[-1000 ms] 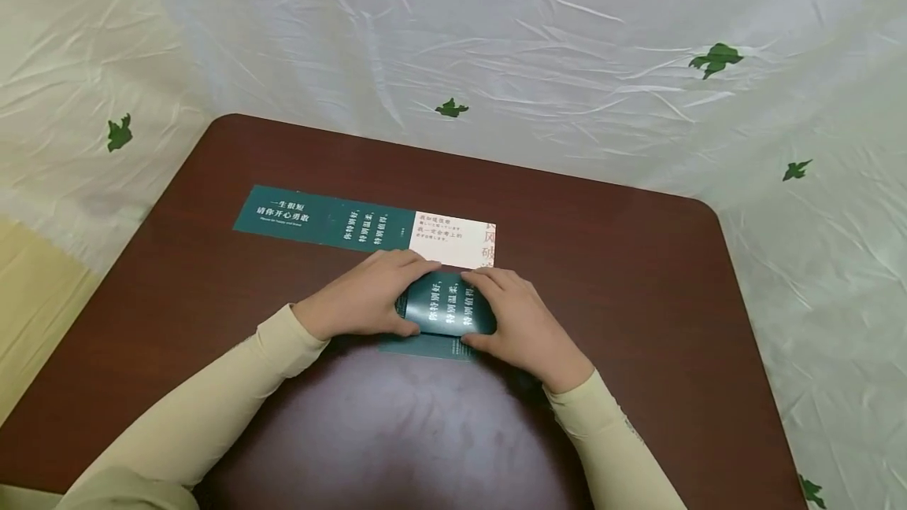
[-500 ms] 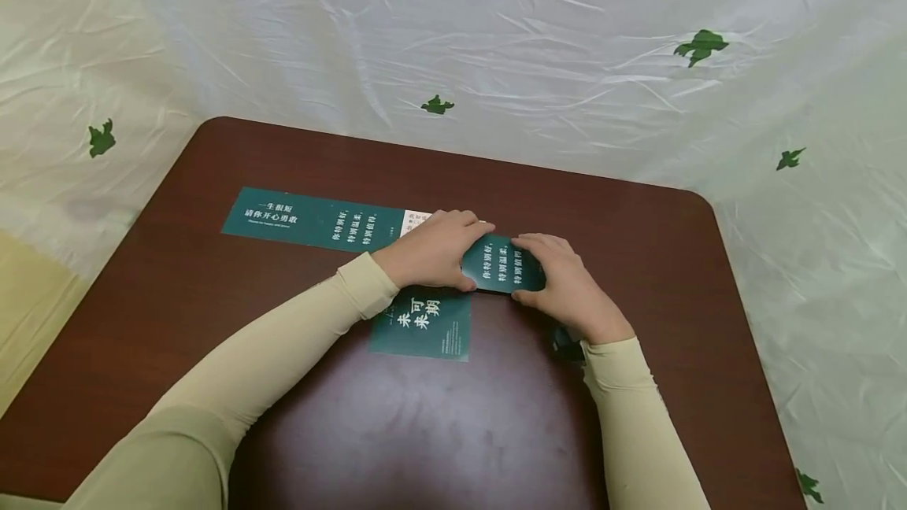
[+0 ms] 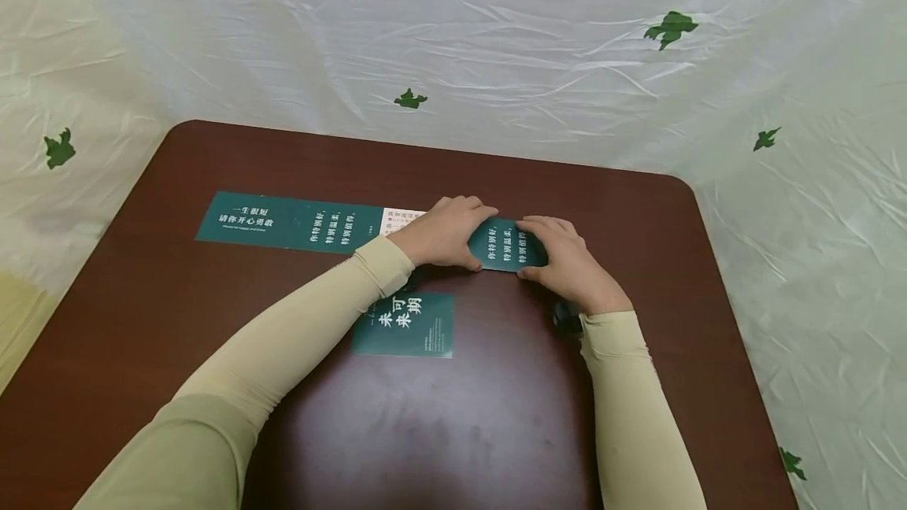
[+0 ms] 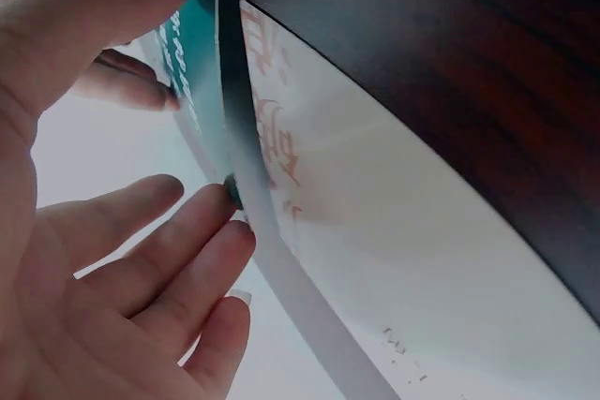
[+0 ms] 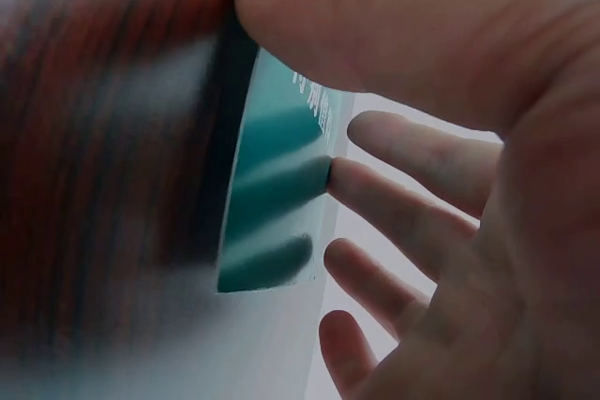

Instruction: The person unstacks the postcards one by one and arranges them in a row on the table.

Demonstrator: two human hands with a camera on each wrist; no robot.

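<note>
Both hands hold one green card (image 3: 504, 245) with white vertical writing, at the right end of a row of cards. My left hand (image 3: 449, 233) grips its left part, thumb at the near edge and fingers at the far edge. On the right part, my right hand (image 3: 567, 258) grips the same two edges. The right wrist view shows the card's free end (image 5: 267, 231) close over the table. Beside it lies a white card (image 4: 375, 185) with reddish characters, partly covered by my left hand in the head view.
Green printed cards (image 3: 244, 220) continue the row to the left. Another green card (image 3: 425, 333) lies nearer me, partly under my left sleeve in this view. The brown table (image 3: 623, 203) has rounded far corners, and a white curtain (image 3: 496, 46) with green patches hangs behind.
Both hands have carried the green card from above the near card, away from me and to the right, to the row's end. It was bowed earlier and now looks flatter. The near card is uncovered.
</note>
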